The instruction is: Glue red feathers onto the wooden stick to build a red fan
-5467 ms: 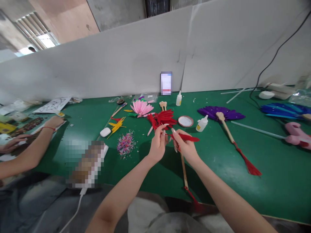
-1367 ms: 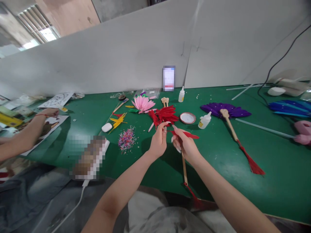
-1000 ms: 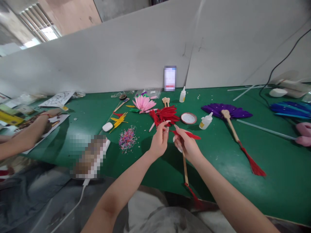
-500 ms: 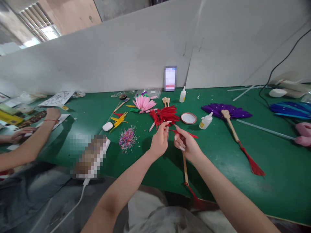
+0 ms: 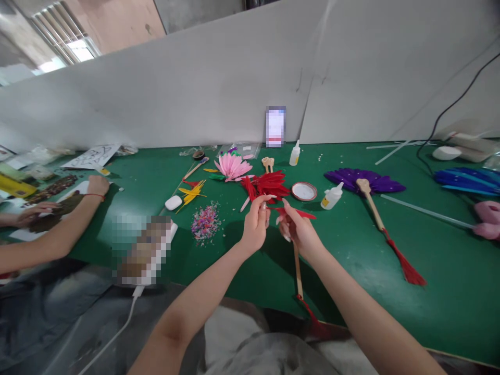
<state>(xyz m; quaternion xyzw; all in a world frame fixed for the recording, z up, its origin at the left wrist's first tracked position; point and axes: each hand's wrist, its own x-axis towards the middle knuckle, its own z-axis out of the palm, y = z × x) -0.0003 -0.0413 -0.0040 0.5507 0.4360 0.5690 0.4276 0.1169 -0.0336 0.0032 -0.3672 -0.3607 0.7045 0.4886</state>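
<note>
Red feather [image 5: 307, 214] remains above the tabletop [image 5: 363, 312], quill end pinched by the left hand [image 5: 254, 229], body by the right hand [image 5: 301, 233], grip scarcely changed, suggesting handling of it is still under way.

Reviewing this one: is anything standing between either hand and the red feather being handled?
Nothing visible does. The right hand pinches the red feather directly, and its narrow end reaches toward the left hand's fingertips with nothing in between. Whether those fingertips grip it is too small to tell.
</note>
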